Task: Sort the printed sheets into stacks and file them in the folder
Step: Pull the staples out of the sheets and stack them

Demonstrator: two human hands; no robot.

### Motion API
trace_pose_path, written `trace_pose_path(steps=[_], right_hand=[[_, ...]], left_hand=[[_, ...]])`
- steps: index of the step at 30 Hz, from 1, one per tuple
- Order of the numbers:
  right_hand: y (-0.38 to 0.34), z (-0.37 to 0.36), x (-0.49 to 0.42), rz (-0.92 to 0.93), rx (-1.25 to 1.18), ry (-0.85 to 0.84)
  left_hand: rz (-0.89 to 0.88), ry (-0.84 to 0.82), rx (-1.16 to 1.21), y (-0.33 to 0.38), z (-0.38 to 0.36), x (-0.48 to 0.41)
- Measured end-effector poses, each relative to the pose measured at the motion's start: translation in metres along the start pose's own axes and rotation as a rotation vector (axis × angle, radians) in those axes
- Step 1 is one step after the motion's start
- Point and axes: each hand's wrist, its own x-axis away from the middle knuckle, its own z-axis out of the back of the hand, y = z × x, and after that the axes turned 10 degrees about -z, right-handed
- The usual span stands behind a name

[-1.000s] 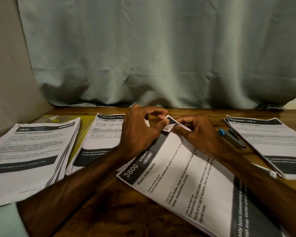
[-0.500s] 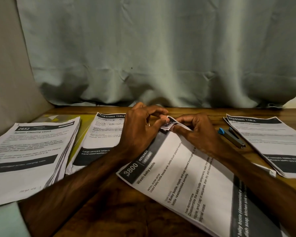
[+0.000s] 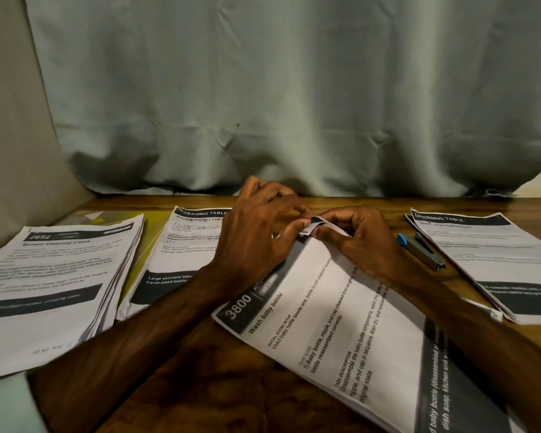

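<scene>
The left hand (image 3: 256, 235) and right hand (image 3: 367, 245), fingers (image 3: 334, 217) curled, pinch the upturned corner of the white printed paper stack (image 3: 341, 323) between them; a sharp tug could tear it.

Likely a home desk: wooden table (image 3: 231, 385) against a draped curtain (image 3: 294, 89) (stapler (image 3: 420, 252) beside stacked printed sheets (image 3: 341, 307)).

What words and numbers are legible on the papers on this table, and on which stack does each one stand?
"3800", "Wash baby bottle": near sheaf.
"2652", "Screen Cleaning Check" (blurred): left stack.
"RESSING TABLE", "Pouring Skincare": middle stack, the rest is partly hidden.
"DRESSING TABLE", first letter faint: right stack.
Small body text on the left and right stacks: too blurred to read.
</scene>
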Motion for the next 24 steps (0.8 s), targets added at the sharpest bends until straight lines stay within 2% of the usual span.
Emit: trace_pose_path(steps=[14, 19, 24], right_hand=[[-0.0024, 0.0031, 0.0001, 0.015, -0.015, 0.026], [-0.0005, 0.0037, -0.0009, 0.013, -0.017, 0.042], [-0.0009, 0.0030, -0.0007, 0.006, -0.029, 0.037]], left_hand=[[-0.014, -0.033, 0.112, 0.0024, -0.0006, 0.0049], [-0.077, -0.098, 0.221, -0.0004, -0.0041, 0.0059], [-0.218, -0.080, 0.037, -0.0022, -0.0016, 0.0080]])
